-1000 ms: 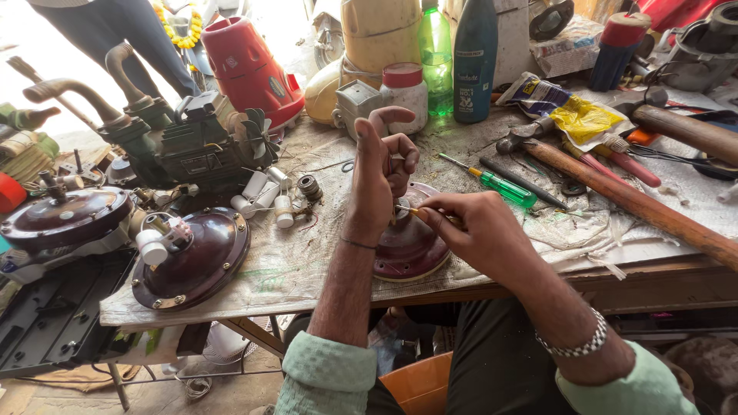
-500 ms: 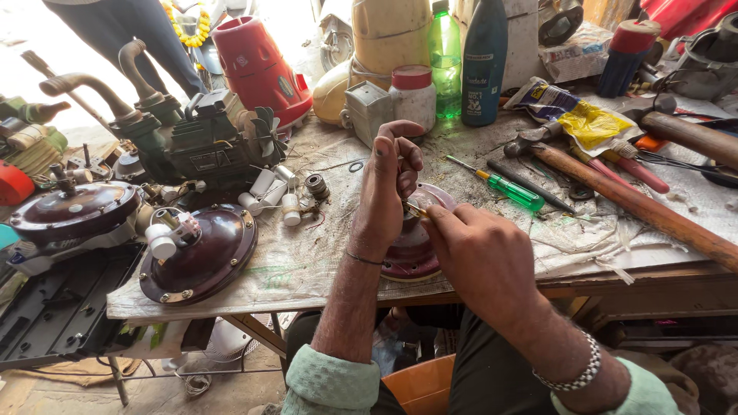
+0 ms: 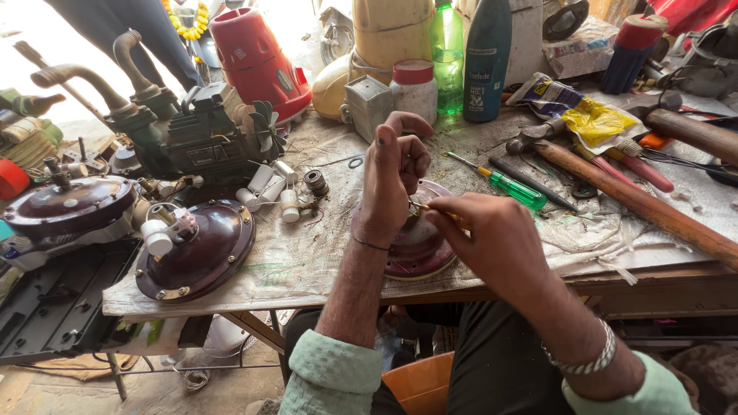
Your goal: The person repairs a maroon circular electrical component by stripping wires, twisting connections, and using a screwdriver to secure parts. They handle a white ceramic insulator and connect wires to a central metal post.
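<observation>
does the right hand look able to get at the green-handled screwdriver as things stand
Probably yes: the green-handled screwdriver lies uncovered on the bench just beyond the right hand, with nothing between. That hand already pinches a thin tool, though, which it would have to put down.

1. Round dark-maroon metal cover plate [image 3: 415,250]: lies flat at the near edge of the workbench, on worn printed sheeting, partly hidden behind both hands.
2. Thin yellow-handled tool [image 3: 432,209]: held nearly level above the plate, tip pointing left, mostly concealed by fingers.

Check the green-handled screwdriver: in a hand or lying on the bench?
Lying on the bench. The green-handled screwdriver rests flat, untouched, beyond the right hand.
</observation>
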